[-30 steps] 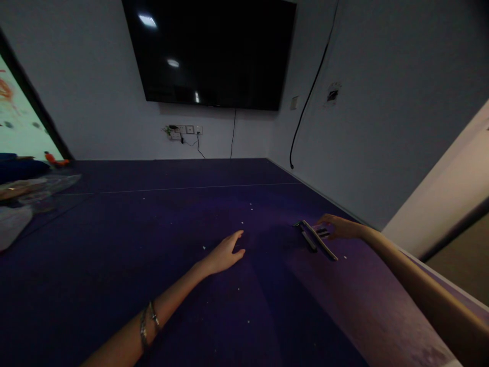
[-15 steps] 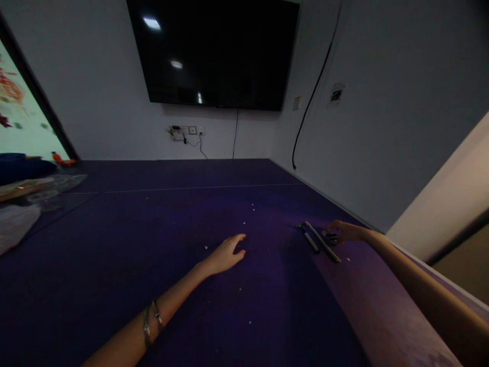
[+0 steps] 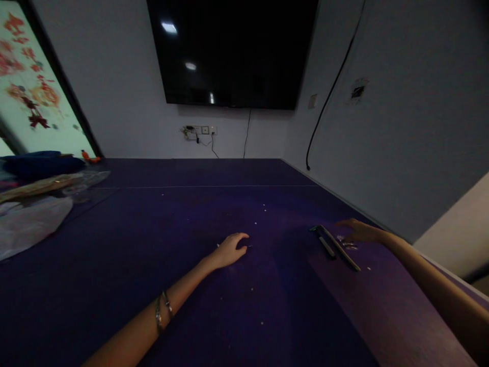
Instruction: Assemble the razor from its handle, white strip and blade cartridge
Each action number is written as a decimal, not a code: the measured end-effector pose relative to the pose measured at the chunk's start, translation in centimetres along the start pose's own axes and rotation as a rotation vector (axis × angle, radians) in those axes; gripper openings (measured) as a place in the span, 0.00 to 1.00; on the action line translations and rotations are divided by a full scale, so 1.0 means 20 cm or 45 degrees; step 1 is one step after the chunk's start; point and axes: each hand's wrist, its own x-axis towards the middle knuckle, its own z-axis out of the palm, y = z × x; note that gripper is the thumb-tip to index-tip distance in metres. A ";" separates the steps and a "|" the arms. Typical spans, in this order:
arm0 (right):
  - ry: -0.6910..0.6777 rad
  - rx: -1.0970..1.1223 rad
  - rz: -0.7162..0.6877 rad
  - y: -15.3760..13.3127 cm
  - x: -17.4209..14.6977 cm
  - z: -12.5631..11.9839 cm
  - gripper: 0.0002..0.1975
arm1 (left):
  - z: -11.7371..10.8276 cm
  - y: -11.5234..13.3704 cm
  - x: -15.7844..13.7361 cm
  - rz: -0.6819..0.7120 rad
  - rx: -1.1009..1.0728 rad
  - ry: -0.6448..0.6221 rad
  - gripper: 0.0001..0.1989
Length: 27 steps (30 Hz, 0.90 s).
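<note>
My left hand [image 3: 230, 250] rests low over the dark purple tabletop [image 3: 183, 285], thumb and fingers apart in a loose curve. A tiny thin sliver [image 3: 250, 246] lies by its thumb tip; I cannot make out what it is. Further right, my right hand [image 3: 361, 231] reaches over the table with its fingers stretched and apart. Just below its fingers lie several small shiny pieces [image 3: 348, 244], too small to name. Beside them is a long, slim, slightly curved strip [image 3: 341, 250]. Left of the strip lies a slim razor-like tool [image 3: 324, 243] with a crosswise head and dark handle.
Pale specks [image 3: 265, 207] are scattered over the tabletop. At the left lie a clear plastic bag [image 3: 38, 219] and a dark blue bundle [image 3: 44, 164]. A black cable [image 3: 328, 104] hangs down the right wall. A large television [image 3: 233, 56] hangs on the back wall.
The view has swung left, so things appear further right. My right hand has lifted its fingers off the small shiny pieces, which now show more fully. My left hand stays nearly in place.
</note>
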 end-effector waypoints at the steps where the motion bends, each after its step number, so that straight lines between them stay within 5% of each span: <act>1: -0.018 0.005 -0.045 -0.02 0.02 0.00 0.22 | -0.02 -0.02 0.00 -0.025 -0.010 0.011 0.17; 8: 0.055 0.123 -0.351 -0.37 0.15 0.08 0.19 | -0.14 -0.20 -0.06 -0.135 0.096 0.205 0.15; 14: 0.109 0.197 -0.625 -0.68 0.15 0.31 0.19 | -0.22 -0.38 -0.11 -0.248 0.381 0.229 0.16; 20: 0.236 0.121 -0.428 -0.89 0.05 0.57 0.22 | -0.21 -0.48 -0.15 -0.374 0.601 0.191 0.22; 27: 0.289 0.103 -0.355 -0.93 -0.01 0.62 0.21 | -0.20 -0.48 -0.16 -0.404 0.719 0.135 0.23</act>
